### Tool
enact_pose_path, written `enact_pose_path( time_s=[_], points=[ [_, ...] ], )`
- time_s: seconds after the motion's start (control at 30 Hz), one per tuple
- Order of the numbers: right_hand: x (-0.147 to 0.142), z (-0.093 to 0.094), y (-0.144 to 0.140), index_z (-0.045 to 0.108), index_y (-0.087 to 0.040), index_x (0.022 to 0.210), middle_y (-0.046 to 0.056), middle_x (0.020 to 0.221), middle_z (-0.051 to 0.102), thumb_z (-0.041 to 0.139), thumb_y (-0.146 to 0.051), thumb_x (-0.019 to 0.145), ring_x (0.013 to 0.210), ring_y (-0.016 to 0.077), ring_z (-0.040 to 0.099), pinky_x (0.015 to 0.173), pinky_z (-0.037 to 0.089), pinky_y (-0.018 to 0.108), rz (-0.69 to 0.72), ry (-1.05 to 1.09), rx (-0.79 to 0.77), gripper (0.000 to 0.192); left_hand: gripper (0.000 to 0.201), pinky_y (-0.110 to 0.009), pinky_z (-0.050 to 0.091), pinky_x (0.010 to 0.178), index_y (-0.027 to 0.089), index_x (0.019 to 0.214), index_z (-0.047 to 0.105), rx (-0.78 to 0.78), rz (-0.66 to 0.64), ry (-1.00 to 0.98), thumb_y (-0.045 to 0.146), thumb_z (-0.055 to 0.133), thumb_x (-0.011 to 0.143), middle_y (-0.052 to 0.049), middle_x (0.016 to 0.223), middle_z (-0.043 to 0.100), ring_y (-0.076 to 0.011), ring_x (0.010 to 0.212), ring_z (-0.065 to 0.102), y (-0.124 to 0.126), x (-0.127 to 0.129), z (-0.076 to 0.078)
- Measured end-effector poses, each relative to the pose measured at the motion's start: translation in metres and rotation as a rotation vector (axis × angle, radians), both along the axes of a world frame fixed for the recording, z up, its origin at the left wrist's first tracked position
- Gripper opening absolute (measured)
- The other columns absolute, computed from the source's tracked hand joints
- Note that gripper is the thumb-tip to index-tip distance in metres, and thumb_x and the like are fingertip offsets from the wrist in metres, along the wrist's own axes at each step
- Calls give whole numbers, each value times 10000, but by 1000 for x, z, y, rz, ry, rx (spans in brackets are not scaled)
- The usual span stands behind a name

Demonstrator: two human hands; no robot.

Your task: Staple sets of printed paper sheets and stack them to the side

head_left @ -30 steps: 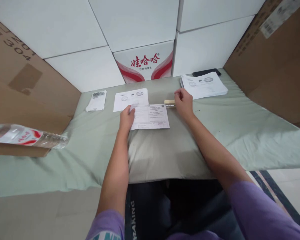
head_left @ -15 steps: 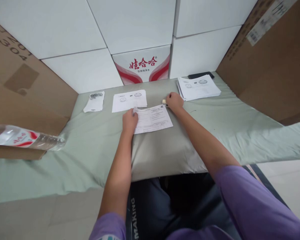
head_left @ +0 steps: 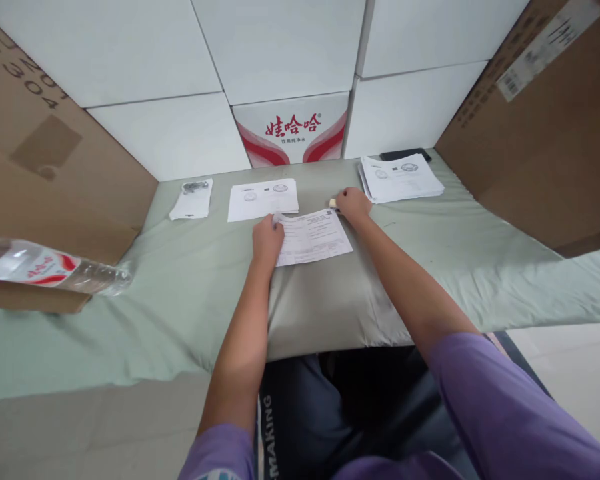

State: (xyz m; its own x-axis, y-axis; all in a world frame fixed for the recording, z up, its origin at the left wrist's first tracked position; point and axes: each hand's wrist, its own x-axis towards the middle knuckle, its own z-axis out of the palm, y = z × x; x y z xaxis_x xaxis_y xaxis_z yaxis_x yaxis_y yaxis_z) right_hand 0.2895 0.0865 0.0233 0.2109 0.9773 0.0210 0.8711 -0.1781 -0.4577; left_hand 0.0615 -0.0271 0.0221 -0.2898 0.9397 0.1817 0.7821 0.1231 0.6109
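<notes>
Pinning the sheet [head_left: 314, 237] flat by its left edge, your left hand [head_left: 267, 239] steadies it while your right hand [head_left: 353, 202] curls around a stamp [head_left: 333, 203] (mostly hidden) at the top corner.

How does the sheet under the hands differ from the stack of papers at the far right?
The single sheet lies flat near the middle of the green cloth, skewed, pinned by the left hand; the right hand sits at its far corner on a small wooden-handled object. The stack is many sheets thick, untouched, beside a dark phone. The stack's top sheet shows round stamps; none are plain on the single sheet. Both are white printed forms.
</notes>
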Motion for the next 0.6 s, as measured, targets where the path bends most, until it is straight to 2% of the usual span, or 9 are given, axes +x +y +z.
enact_pose_path(
  time_s=[0.37, 0.6],
  points=[
    [-1, -1, -2, 754, -187, 1069, 158, 1143, 749, 445, -289, 970, 1094, 324, 692, 874, 489, 396, -1, -25, 22, 340, 122, -386, 459, 772, 233, 771, 568, 31, 15, -29, 183, 521, 872, -73, 727, 635, -274, 785, 627, 2, -4, -3],
    [-7, 5, -5, 715, -179, 1163, 188, 1191, 733, 434, -228, 985, 1098, 302, 689, 873, 475, 385, 13, -83, -20, 336, 132, -389, 468, 824, 220, 814, 615, 6, 19, -32, 188, 507, 883, -83, 789, 674, -278, 844, 647, 3, -4, -4]
  ],
)
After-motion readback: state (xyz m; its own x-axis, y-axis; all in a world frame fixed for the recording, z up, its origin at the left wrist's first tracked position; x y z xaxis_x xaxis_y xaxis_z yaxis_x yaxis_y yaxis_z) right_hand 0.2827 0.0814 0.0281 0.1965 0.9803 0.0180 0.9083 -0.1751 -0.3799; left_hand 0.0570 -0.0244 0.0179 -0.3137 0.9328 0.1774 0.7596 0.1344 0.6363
